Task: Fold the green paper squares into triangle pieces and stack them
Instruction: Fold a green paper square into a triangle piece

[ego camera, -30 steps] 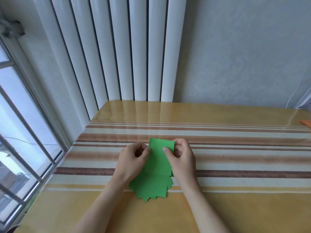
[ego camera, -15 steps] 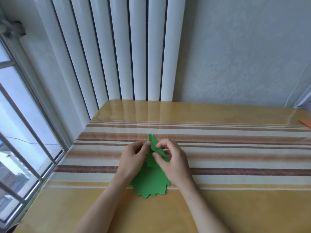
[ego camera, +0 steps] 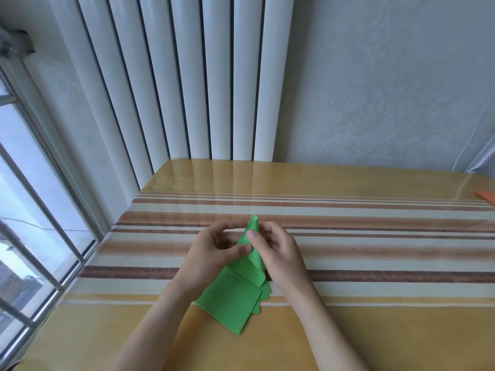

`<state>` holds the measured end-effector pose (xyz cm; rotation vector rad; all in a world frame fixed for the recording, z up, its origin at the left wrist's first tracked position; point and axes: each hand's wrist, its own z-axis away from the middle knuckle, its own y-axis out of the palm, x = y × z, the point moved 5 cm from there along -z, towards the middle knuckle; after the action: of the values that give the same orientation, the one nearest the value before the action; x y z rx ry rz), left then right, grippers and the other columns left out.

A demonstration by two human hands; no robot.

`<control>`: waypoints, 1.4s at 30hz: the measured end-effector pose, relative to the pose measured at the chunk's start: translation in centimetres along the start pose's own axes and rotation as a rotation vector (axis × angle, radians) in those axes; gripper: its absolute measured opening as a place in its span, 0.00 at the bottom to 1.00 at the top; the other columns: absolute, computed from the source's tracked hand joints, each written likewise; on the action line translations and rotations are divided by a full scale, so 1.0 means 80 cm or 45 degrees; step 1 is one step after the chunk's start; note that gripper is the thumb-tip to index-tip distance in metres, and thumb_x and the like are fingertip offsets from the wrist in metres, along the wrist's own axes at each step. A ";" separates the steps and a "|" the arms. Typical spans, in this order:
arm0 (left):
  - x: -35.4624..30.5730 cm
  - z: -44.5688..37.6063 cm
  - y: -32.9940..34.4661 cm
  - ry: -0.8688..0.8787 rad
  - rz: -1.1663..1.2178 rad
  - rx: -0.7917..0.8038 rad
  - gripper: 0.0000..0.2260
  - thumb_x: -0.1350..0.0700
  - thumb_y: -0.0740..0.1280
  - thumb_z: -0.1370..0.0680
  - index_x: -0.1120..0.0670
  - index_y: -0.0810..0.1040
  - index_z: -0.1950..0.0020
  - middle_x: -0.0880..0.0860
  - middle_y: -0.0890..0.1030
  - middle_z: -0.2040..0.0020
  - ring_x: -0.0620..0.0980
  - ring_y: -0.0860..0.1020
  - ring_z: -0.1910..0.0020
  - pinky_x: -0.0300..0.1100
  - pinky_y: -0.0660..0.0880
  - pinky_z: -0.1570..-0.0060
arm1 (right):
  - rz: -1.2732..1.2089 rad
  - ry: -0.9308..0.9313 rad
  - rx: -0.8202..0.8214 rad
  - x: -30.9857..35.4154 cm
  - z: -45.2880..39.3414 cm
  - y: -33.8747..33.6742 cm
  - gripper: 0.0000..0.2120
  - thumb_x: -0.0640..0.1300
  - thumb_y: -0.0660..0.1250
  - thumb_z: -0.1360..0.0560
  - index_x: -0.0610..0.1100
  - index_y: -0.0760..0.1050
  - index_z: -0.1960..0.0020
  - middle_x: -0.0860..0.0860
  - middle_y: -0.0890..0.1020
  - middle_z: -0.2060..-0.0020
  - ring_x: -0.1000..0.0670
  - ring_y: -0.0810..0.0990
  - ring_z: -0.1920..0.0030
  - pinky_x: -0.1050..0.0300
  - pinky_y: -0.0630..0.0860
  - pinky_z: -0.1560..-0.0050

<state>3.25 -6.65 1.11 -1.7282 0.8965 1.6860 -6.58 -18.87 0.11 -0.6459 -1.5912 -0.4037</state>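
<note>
A fanned pile of green paper squares lies on the striped table near its front. Above the pile's far end I hold one green sheet, bent over diagonally into a curved, pointed shape with its tip up and away from me. My left hand pinches the sheet's left edge between thumb and forefinger. My right hand pinches it from the right, thumb on top near the tip. The sheet's lower fold curls over the pile. Both hands hide parts of the sheet.
The glossy table has brown and cream stripes across its middle. An orange paper corner shows at the far right edge. A white radiator stands behind the table, and a barred window runs along the left.
The flat sheet held up by both hands a second ago has been bent over diagonally into a pointed shape. Both hands moved closer together on it.
</note>
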 end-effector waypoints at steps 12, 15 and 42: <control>-0.003 -0.002 -0.002 0.171 -0.138 -0.141 0.09 0.64 0.76 0.25 0.55 0.86 0.46 0.55 0.87 0.50 0.54 0.84 0.48 0.49 0.80 0.44 | -0.341 0.168 -0.010 -0.002 0.000 -0.008 0.05 0.42 0.71 0.19 0.42 0.84 0.48 0.43 0.88 0.52 0.43 0.87 0.49 0.51 0.84 0.48; -0.004 -0.002 0.000 0.193 -0.137 -0.116 0.09 0.64 0.75 0.23 0.55 0.86 0.45 0.55 0.87 0.48 0.56 0.85 0.45 0.52 0.80 0.40 | -0.363 0.179 -0.056 -0.003 -0.002 -0.011 0.05 0.42 0.72 0.20 0.41 0.84 0.47 0.42 0.88 0.51 0.42 0.87 0.48 0.48 0.84 0.45; -0.006 0.003 0.007 0.149 0.022 -0.164 0.09 0.65 0.73 0.23 0.60 0.86 0.44 0.55 0.88 0.50 0.51 0.86 0.48 0.38 0.81 0.48 | -0.527 0.167 -0.163 0.000 -0.001 -0.011 0.06 0.42 0.72 0.21 0.39 0.83 0.50 0.48 0.85 0.60 0.53 0.83 0.57 0.56 0.79 0.51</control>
<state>2.64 -6.75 1.62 -1.9266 0.8734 1.7011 -7.05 -19.64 0.19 -0.3727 -1.5789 -0.8432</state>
